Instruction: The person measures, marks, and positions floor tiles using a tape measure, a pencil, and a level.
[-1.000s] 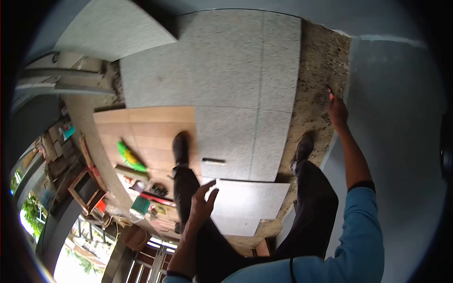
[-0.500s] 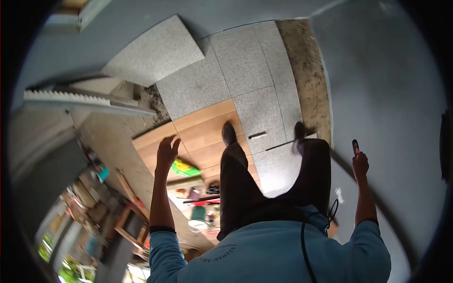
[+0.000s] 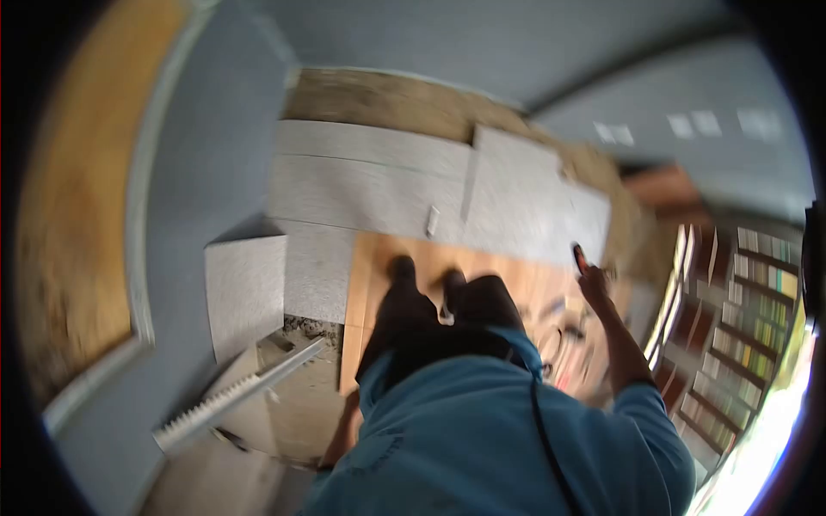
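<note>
- Grey wall (image 3: 206, 155): it runs down the left side of the frame, just beside where the slabs end.
- Person in a blue shirt (image 3: 447, 430): from where I stand, their body fills the bottom middle, both shoes on the wood-look boards.
- Pale speckled slabs (image 3: 353, 185): laid flat across the upper middle; stiff and, I'd judge, weighty.
- Wood-look boards (image 3: 370, 267): flat, under the shoes, bordering the slabs.
- Leaning slab (image 3: 245, 288): left of centre, tilted by the wall. I'd expect it to be heavy and rigid, with corners that chip, so two opposite edges are the place to lift.
- Toothed metal bar (image 3: 249, 391): lower left, long and stiff; likely easiest to balance from its middle, fingers clear of the teeth.
- Right hand (image 3: 594, 284): right of centre, fingers closed round a tool, arm reaching out.
- Left hand (image 3: 351, 406): low and left of centre, mostly behind the shirt; I can't tell whether it grips anything.
- Small pale bar (image 3: 433, 221): near the middle, lying on the slabs; looks hard and light enough for a pinch at its sides.
- Black-and-orange tool (image 3: 579, 255): right of centre, sticking up out of the fist. It looks light, stiff and fairly tough; best held round its lower body.
</note>
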Demonstrator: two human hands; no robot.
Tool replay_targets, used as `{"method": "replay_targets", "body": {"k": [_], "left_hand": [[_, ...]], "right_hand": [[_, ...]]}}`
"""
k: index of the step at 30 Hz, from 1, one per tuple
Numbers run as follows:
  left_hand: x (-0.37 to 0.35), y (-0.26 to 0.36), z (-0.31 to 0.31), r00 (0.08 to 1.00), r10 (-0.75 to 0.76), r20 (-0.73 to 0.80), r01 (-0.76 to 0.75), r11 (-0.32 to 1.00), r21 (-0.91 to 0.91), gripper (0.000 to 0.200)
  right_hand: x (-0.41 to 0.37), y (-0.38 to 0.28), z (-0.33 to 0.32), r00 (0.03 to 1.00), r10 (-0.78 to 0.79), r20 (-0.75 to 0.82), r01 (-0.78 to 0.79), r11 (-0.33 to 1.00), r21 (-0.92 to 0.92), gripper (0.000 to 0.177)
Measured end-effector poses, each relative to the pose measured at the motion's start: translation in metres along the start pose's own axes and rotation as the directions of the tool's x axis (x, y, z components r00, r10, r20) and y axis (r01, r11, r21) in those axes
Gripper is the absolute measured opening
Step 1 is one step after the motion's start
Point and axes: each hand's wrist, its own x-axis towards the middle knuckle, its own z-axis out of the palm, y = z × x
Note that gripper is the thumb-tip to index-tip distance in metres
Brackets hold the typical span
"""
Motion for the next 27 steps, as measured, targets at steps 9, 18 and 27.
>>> {"method": "replay_targets", "body": {"k": [9, 18, 27], "left_hand": [[0.103, 0.292, -0.303, 0.763, 0.642, -0.081, -0.415, 0.582, 0.700, 0.033], [0.038, 0.496, -0.189, 0.679, 0.732, 0.051, -0.571, 0.484, 0.664, 0.039], [-0.026, 0.472, -0.012, 0.946, 0.311, 0.091, -0.311, 0.792, 0.526, 0.039]], "right_hand": [[-0.336, 0.098, 0.191, 0.734, 0.623, 0.270, -0.662, 0.569, 0.488, 0.035], [-0.371, 0.084, 0.214, 0.572, 0.553, 0.606, -0.819, 0.434, 0.376, 0.040], [-0.268, 0.258, 0.178, 0.792, 0.467, 0.393, -0.599, 0.471, 0.647, 0.036]]}}
